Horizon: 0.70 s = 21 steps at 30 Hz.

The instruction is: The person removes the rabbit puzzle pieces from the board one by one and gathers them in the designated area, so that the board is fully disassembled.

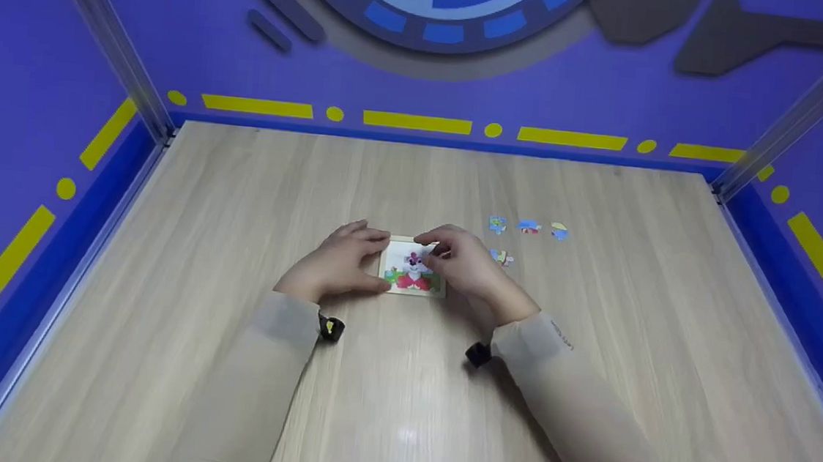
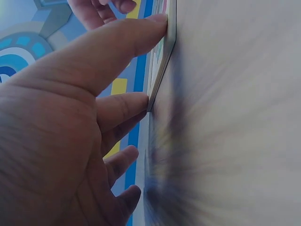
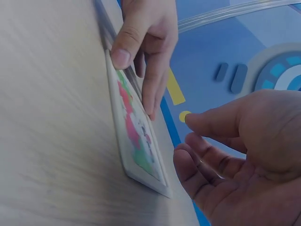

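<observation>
A small framed picture puzzle lies flat on the table, showing a white-faced figure in red on green. My left hand is at its left side; in the left wrist view this hand has its thumb on one corner and a fairly straight index finger touching another. Over the puzzle's right part is my right hand, hiding that side. The right wrist view shows the hand with bent fingers, a gap between thumb and fingertips, and nothing visible held. A puzzle piece lies just beyond it.
Three more loose pieces, one green and blue, one blue and red and one yellow and blue, lie in a row at the back right. Blue panels with yellow marks border the wooden table.
</observation>
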### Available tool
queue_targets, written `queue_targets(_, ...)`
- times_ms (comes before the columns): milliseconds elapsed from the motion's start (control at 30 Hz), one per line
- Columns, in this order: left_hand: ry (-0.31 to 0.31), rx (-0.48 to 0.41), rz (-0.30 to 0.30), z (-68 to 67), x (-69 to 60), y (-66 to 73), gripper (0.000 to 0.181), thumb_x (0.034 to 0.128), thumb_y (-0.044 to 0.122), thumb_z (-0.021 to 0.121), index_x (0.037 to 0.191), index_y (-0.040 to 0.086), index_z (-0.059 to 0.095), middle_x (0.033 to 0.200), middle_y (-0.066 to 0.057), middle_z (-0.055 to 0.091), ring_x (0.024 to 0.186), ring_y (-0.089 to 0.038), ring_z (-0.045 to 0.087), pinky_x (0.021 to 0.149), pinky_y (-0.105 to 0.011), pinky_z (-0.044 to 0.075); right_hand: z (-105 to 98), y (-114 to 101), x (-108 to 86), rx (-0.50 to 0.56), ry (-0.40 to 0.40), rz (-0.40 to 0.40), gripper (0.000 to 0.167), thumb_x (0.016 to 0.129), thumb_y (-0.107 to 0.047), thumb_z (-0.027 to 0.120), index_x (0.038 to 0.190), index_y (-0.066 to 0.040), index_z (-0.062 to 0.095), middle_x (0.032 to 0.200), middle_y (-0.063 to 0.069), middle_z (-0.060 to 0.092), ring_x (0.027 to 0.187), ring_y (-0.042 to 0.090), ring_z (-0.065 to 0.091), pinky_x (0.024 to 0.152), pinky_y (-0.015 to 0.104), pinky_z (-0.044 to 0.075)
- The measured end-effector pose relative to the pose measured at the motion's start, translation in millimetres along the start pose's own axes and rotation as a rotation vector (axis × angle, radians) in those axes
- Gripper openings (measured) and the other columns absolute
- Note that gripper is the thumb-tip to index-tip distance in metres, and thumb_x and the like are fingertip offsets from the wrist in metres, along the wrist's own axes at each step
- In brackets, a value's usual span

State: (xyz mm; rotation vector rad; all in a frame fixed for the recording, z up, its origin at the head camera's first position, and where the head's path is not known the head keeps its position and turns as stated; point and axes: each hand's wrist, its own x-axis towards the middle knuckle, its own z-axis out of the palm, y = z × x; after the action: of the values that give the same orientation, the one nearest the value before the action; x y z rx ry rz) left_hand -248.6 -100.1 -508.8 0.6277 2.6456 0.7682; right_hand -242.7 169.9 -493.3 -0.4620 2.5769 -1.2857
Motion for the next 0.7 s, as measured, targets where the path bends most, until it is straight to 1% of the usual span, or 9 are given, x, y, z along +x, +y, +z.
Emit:
queue_targets(133, -0.004, 0.006, -0.005, 1.1, -0.7, 0.6, 0.093, 0.0960, 0.049, 0.087, 0.173, 0.015, 0.048, 0.185, 0.002, 0.040, 0.180, -0.033, 0.013, 0.146, -0.059, 0.019, 7, 5, 1.0, -0.035, -0.006, -0.005, 0.038, 0.106, -0.007, 0.075, 0.143, -0.004, 0.076, 0.147, 0.015, 0.070, 0.121, 0.032, 0.072, 0.107, 0.048, 0.061)
queue_targets(333, 0.001, 0.027, 0.017, 0.3, -0.9, -0.1, 0.092, 0.0970, 0.049, 0.085, 0.173, 0.013, 0.048, 0.184, 0.001, 0.041, 0.180, -0.036, 0.014, 0.146, -0.060, 0.019, 13, 13, 3.6, -0.057, -0.037, -0.003, 0.047, 0.103, -0.009, 0.080, 0.148, -0.001, 0.072, 0.149, 0.018, 0.065, 0.114, 0.026, 0.071, 0.094, 0.032, 0.059)
queue_targets(433, 0.006, 0.036, 0.021, -0.3, -1.0, -0.4, 0.088, 0.0997, 0.048, 0.083, 0.173, 0.013, 0.048, 0.184, 0.000, 0.041, 0.180, -0.037, 0.014, 0.146, -0.061, 0.018, 15, 15, 4.5, -0.081, -0.061, -0.007, 0.052, 0.103, -0.012, 0.081, 0.152, 0.001, 0.069, 0.148, 0.019, 0.064, 0.112, 0.023, 0.069, 0.090, 0.028, 0.057)
queue_targets(533, 0.012, 0.045, 0.023, -0.6, -1.2, -0.1, 0.084, 0.1025, 0.048, 0.080, 0.172, 0.013, 0.049, 0.184, 0.000, 0.041, 0.179, -0.037, 0.015, 0.146, -0.061, 0.017, 17, 15, 4.8, -0.110, -0.081, -0.018, 0.056, 0.104, -0.015, 0.080, 0.156, 0.001, 0.066, 0.147, 0.020, 0.061, 0.112, 0.022, 0.066, 0.093, 0.031, 0.057)
queue_targets(700, 0.012, 0.053, 0.025, -0.1, -0.6, 0.8, 0.082, 0.1038, 0.047, 0.079, 0.172, 0.013, 0.050, 0.184, 0.001, 0.041, 0.179, -0.038, 0.015, 0.146, -0.062, 0.017, 18, 15, 2.1, -0.156, -0.094, -0.027, 0.059, 0.106, -0.017, 0.078, 0.160, 0.002, 0.062, 0.150, 0.022, 0.053, 0.116, 0.024, 0.064, 0.104, 0.040, 0.058)
